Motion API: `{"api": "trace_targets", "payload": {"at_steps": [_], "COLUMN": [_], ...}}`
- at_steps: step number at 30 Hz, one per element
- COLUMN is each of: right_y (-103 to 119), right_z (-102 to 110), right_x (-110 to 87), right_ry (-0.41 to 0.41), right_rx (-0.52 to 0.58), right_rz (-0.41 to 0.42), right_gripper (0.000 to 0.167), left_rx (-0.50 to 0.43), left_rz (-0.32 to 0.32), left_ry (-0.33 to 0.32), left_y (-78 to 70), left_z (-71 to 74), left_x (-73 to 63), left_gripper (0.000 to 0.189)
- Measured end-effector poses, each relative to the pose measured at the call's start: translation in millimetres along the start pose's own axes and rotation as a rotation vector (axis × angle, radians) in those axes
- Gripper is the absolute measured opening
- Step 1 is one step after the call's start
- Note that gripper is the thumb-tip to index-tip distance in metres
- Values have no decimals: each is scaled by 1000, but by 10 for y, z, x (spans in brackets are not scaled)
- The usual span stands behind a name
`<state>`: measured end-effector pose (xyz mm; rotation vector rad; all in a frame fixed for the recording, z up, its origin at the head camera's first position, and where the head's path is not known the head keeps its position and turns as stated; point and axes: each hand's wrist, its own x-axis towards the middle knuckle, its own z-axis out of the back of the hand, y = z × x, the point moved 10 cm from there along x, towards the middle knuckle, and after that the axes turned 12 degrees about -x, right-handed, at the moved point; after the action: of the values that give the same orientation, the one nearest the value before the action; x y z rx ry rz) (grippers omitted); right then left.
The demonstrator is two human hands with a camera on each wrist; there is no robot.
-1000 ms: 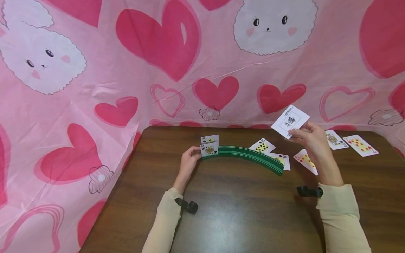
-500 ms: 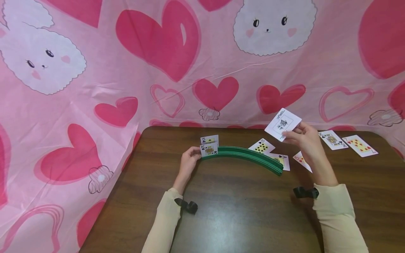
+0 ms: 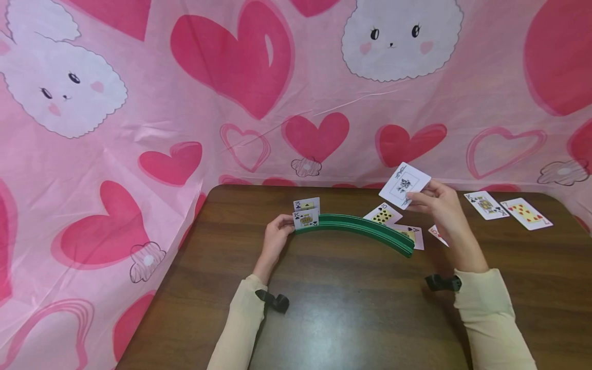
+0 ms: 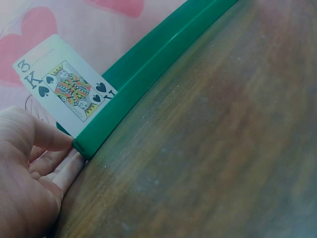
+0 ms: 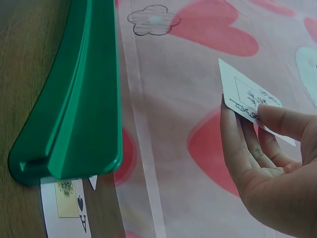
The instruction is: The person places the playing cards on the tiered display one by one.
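Observation:
A curved green card holder lies on the table, with a king of spades and a 3 of clubs upright in its left end. My left hand grips that end; in the left wrist view its fingertips meet the green corner just below the king. Raised behind the holder's right part, a joker card is pinched between the thumb and fingers of my right hand. The right wrist view shows the joker tilted, thumb on its face.
A 10 of spades and an ace of spades lie behind the holder's right end. Farther right are a partly covered red 5, a king and a red 7. A pink heart-print sheet hangs behind the table.
My right hand has moved left and slightly down with the joker, uncovering more of the king on the right and covering more of the red 5. The left hand stays put.

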<state>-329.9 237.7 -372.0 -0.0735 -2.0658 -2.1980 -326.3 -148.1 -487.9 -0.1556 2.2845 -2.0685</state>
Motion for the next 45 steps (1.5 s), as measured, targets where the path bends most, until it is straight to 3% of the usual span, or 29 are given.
{"api": "trace_targets", "payload": {"at_steps": [6, 12, 22, 36, 45], "right_y": [-22, -39, -77, -173, -237], "right_z": [-63, -129, -277, -504, -665], "right_x": [9, 3, 7, -7, 13], "right_ry": [14, 34, 61, 83, 71], "right_rx": [-55, -139, -328, -408, -371], "right_rz": [-8, -28, -8, -12, 12], "right_gripper": [23, 28, 52, 44, 39], "left_rx": [21, -6, 7, 4, -8], "left_rz": [26, 6, -12, -13, -15], "left_ry": [13, -6, -16, -12, -16], "left_y": [-41, 9, 7, 16, -3], "left_z": [-22, 4, -4, 0, 4], "left_x": [1, 4, 2, 8, 0], "left_gripper": [21, 21, 19, 20, 20]}}
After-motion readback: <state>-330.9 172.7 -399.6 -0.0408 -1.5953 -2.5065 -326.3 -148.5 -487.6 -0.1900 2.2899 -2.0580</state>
